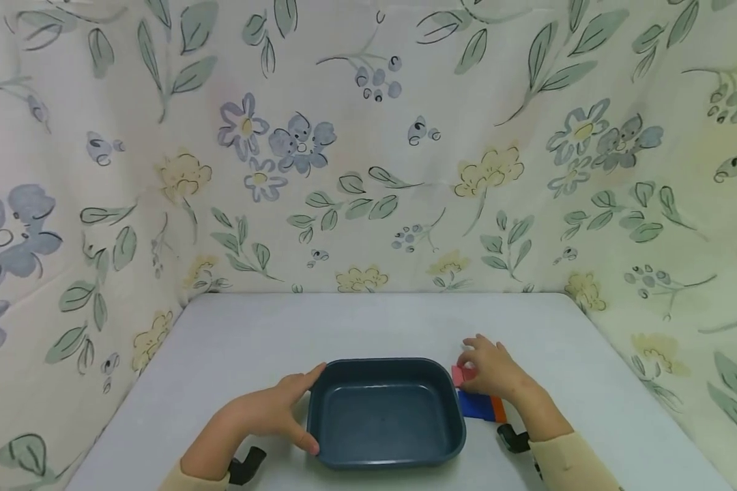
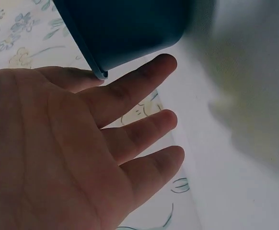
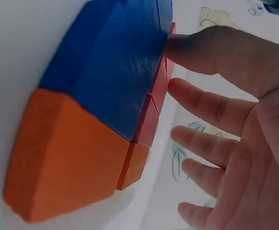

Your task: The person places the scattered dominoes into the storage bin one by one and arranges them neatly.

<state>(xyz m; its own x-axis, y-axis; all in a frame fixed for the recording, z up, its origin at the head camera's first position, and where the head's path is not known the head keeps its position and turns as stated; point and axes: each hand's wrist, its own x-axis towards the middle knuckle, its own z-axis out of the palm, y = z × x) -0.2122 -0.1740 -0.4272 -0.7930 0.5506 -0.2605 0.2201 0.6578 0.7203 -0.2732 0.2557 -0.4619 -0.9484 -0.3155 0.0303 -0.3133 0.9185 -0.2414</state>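
A dark teal rectangular tray (image 1: 383, 462) sits on the white table. At its left end is my left hand (image 1: 270, 412), thumb and index finger spread along the rim; in the left wrist view the fingers look nearly straight beside the tray wall (image 2: 134, 28). Right of the tray lie blue blocks (image 1: 475, 405) and orange blocks (image 1: 499, 409), packed side by side, with red-pink blocks (image 3: 145, 122) along one edge. My right hand (image 1: 494, 368) pinches a small red-pink block (image 1: 458, 376) between thumb and index finger, its other fingers loosely spread.
The white table (image 1: 252, 334) reaches back to a floral curtain (image 1: 356, 170), which also hangs along both sides. A black wrist-camera mount (image 1: 246, 467) shows below the left wrist, another mount (image 1: 513, 438) beside the right wrist, near the orange blocks.
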